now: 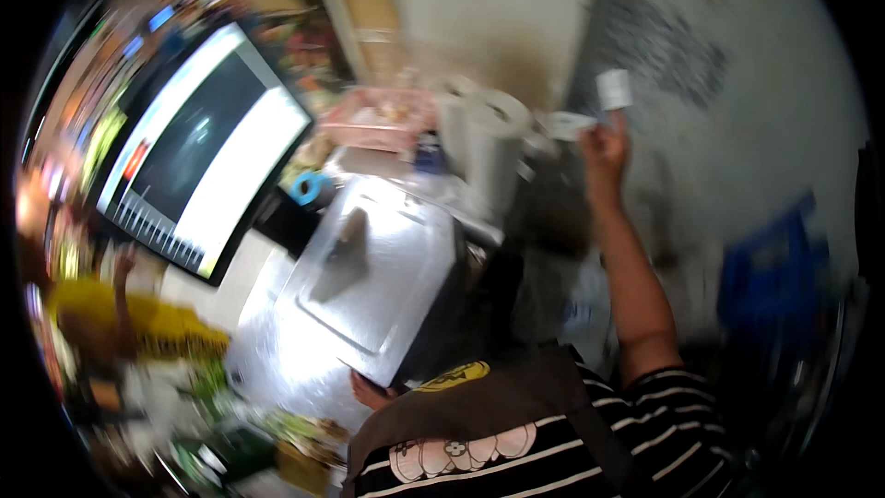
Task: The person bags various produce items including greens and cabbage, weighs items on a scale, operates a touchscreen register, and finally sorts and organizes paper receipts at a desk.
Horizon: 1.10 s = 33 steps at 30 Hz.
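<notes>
My right hand [607, 145] is raised on the right, with a small white label or slip [614, 90] at its fingertips. Another white slip [572, 126] shows beside the same hand; blur hides whether it is held. Low in the view, my left hand [370, 391] is partly hidden by my apron and lies by the near corner of a metal weighing plate [377, 270]; its grip is unclear. The plate rests above a shiny metal counter [276, 360]. A large lit monitor [207, 152] stands to its left.
Beyond the plate are white plastic rolls [494, 145], a pink basket [377, 117] and a blue-rimmed roll [308, 188]. A person in yellow [152, 325] stands at left, near packed greens [228, 449]. A blue plastic crate [767, 277] is at right.
</notes>
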Motion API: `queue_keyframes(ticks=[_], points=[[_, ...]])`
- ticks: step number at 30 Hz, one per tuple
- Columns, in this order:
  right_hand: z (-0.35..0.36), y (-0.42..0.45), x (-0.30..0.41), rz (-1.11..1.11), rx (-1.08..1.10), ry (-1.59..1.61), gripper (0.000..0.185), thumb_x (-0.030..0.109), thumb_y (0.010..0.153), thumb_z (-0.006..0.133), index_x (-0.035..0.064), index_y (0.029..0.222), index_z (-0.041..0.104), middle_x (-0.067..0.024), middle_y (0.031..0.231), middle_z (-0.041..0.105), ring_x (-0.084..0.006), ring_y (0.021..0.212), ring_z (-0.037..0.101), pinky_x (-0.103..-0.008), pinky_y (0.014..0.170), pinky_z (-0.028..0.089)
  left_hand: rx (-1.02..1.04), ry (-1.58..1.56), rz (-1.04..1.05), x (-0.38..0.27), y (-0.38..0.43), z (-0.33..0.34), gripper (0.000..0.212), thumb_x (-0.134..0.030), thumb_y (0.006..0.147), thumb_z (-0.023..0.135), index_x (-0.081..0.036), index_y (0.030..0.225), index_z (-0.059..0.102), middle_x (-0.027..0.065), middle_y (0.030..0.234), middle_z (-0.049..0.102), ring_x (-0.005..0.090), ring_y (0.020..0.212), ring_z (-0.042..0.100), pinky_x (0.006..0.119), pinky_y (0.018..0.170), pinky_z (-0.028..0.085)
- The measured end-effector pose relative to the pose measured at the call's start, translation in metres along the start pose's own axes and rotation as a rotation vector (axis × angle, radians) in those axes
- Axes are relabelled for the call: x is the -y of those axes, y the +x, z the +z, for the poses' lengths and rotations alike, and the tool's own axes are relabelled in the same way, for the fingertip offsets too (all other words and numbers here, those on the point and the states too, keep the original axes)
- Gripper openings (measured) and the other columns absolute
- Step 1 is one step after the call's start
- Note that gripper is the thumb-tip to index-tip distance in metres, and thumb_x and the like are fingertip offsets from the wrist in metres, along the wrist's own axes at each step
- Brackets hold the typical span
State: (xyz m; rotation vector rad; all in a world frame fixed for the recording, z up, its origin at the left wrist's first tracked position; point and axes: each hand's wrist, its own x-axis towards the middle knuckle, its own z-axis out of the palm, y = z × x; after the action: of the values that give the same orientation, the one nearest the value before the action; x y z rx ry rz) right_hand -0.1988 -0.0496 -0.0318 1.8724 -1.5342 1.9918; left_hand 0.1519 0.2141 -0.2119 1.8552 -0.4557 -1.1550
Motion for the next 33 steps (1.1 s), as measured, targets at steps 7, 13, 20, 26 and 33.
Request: queue_keyframes(ticks=[7,13,20,26,33], points=[[-0.112,-0.267,0.043,0.89,0.321,-0.324,0.056,0.01,0.065,0.053,0.0025,0.113,0.026,-0.0126,0.071,0.053,-0.0257,0.067,0.051,-0.0329,0.06,0.039,0.525,0.453,-0.149,0.009,0.038,-0.037,0.037,-0.021,0.075,0.046,0.005,0.1,0.039,0.0142,0.084,0.05,0.0232,0.068,0.051,0.031,0.061,0.042],[-0.199,-0.386,0.132,1.467,0.318,-0.673,0.058,0.011,0.065,0.051,0.0043,0.115,0.022,-0.0169,0.075,0.053,-0.029,0.069,0.051,-0.0356,0.061,0.04,0.742,0.723,-0.125,-0.011,0.068,-0.036,0.036,-0.021,0.075,0.046,0.004,0.099,0.04,0.0137,0.084,0.05,0.0226,0.068,0.051,0.031,0.061,0.042],[-0.241,-0.545,0.194,1.805,-0.159,-0.818,0.059,0.019,0.062,0.054,0.0039,0.112,0.027,-0.0203,0.083,0.051,-0.0336,0.078,0.049,-0.0373,0.067,0.04,0.999,1.047,0.0,-0.008,0.061,0.052,0.035,-0.02,0.075,0.046,0.004,0.099,0.04,0.0131,0.084,0.05,0.022,0.068,0.051,0.031,0.06,0.042],[-0.266,-0.598,0.226,1.85,-0.319,-0.852,0.055,0.018,0.063,0.054,0.0054,0.11,0.028,-0.0168,0.073,0.054,-0.0314,0.07,0.052,-0.0385,0.062,0.041,1.164,1.212,0.07,0.034,-0.002,0.131,0.034,-0.019,0.075,0.046,0.004,0.099,0.041,0.0126,0.084,0.05,0.0214,0.068,0.051,0.03,0.06,0.042],[-0.335,-0.55,0.209,1.595,-0.387,-0.861,0.056,0.013,0.066,0.05,0.0095,0.115,0.022,-0.0125,0.064,0.055,-0.0289,0.061,0.052,-0.0382,0.055,0.041,1.381,1.376,0.155,0.081,-0.101,0.204,0.033,-0.019,0.075,0.046,0.003,0.099,0.041,0.012,0.084,0.05,0.0208,0.068,0.051,0.03,0.06,0.041]])
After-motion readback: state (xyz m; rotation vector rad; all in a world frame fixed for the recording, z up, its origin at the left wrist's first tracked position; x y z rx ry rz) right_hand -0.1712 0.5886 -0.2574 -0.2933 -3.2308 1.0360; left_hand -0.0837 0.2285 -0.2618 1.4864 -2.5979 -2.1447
